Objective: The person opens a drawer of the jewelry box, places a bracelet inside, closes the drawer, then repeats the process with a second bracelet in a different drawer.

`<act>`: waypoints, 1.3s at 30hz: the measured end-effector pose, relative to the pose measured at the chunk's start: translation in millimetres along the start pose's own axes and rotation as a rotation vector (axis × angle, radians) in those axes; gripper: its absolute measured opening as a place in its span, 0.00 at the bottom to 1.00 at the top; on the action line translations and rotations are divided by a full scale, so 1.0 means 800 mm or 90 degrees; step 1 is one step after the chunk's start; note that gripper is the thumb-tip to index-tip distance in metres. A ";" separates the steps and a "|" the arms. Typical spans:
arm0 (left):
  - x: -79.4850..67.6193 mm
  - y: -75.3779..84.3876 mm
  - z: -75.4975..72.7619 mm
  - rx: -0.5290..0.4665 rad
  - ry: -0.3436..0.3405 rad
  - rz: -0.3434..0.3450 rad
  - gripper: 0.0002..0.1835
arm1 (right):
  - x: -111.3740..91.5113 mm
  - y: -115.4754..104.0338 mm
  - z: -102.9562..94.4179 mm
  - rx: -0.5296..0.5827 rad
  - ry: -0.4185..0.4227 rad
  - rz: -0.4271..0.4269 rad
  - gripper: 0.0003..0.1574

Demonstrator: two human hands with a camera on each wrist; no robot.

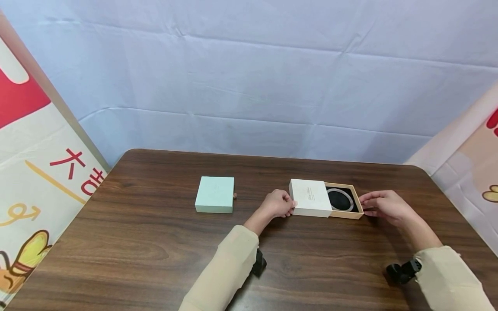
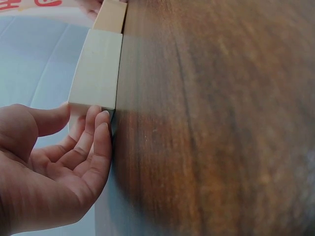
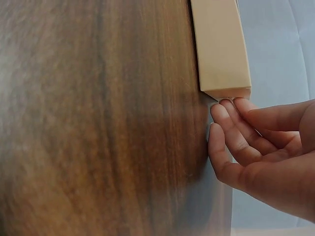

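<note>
A white sliding gift box (image 1: 310, 196) lies on the table with its tan drawer (image 1: 346, 214) partly out to the right. Inside the drawer a pale bangle (image 1: 352, 201) rests on a black insert. My left hand (image 1: 277, 203) holds the left end of the white sleeve (image 2: 96, 69), thumb at its edge and curled fingers against the end. At the drawer's outer end, my right hand (image 1: 389, 207) pinches with thumb and fingertips; in the right wrist view they meet at the end face of the drawer (image 3: 221, 46). Any pull tab there is hidden by the fingers.
A closed mint-green box (image 1: 215, 193) with a small brown tab (image 1: 234, 196) lies to the left on the dark wooden table (image 1: 155, 242). A pale blue cloth (image 1: 249, 77) hangs behind the table. Printed banners (image 1: 39, 181) stand at both sides.
</note>
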State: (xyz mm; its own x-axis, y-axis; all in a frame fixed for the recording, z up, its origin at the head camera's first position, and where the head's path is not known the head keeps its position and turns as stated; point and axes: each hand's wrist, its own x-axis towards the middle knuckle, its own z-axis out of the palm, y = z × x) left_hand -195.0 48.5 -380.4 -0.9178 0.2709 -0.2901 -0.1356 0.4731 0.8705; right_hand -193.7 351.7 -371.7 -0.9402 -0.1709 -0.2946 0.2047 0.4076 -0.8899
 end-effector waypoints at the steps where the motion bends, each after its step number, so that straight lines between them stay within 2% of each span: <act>1: 0.000 0.000 0.000 0.001 0.000 0.000 0.13 | 0.000 -0.001 0.000 0.000 0.001 0.001 0.12; 13: 0.001 0.000 0.000 0.000 -0.003 -0.002 0.12 | 0.000 -0.006 0.003 -0.019 -0.005 0.009 0.13; 19: 0.001 0.000 -0.001 -0.003 -0.002 0.000 0.12 | 0.001 -0.006 0.003 -0.030 -0.002 0.015 0.16; 31: 0.001 0.000 0.000 0.011 0.000 0.010 0.11 | 0.002 -0.007 0.005 -0.031 0.020 0.030 0.17; 39: 0.002 0.000 0.000 0.009 -0.001 0.011 0.10 | 0.003 -0.008 0.006 -0.057 0.031 0.033 0.18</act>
State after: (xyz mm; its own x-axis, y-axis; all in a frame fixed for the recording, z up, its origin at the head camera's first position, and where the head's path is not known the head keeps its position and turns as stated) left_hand -196.1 49.1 -381.2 -0.9192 0.2809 -0.2759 -0.1142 0.4805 0.8695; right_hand -196.0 344.1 -368.4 -0.9416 -0.1041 -0.3203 0.2306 0.4935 -0.8386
